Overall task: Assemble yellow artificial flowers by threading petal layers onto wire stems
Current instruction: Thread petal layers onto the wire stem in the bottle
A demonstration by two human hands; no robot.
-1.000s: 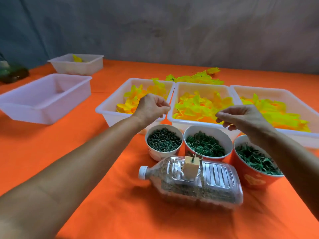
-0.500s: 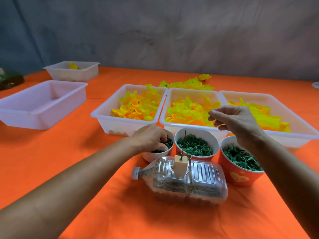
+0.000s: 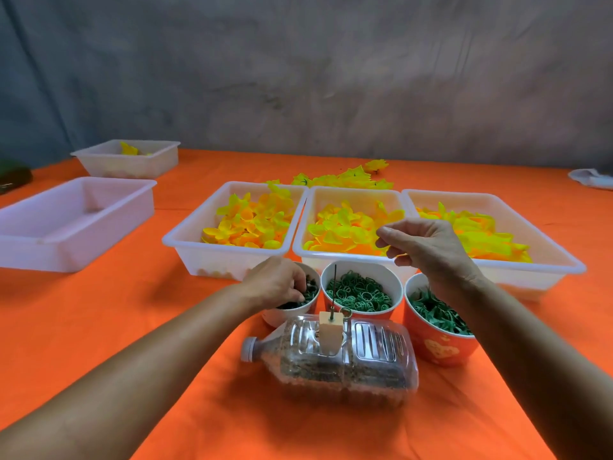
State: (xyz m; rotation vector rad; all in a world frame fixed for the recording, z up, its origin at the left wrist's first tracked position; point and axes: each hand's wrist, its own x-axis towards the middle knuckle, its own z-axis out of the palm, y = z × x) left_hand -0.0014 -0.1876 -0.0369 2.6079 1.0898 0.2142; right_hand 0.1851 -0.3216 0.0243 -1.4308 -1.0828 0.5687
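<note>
Left hand [image 3: 277, 287] has dropped from the white plastic tray of yellow petals [image 3: 245, 224] into the small white cup of dark green pieces [image 3: 292, 305], fingers curled, picking; its catch is hidden. Right hand [image 3: 428, 249] hovers, loosely curled, contents unclear. Thin wire stem [image 3: 334, 287] stands bare.

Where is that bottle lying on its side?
In the head view the clear plastic bottle lies near the table's front edge, centre, just in front of the three bowls of green parts, between the person's forearms.

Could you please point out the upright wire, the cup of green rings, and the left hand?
upright wire [image 3: 333, 287], head view, mid-shaft.
cup of green rings [image 3: 394, 277], head view, white rim.
left hand [image 3: 275, 287], head view, its back.
</note>
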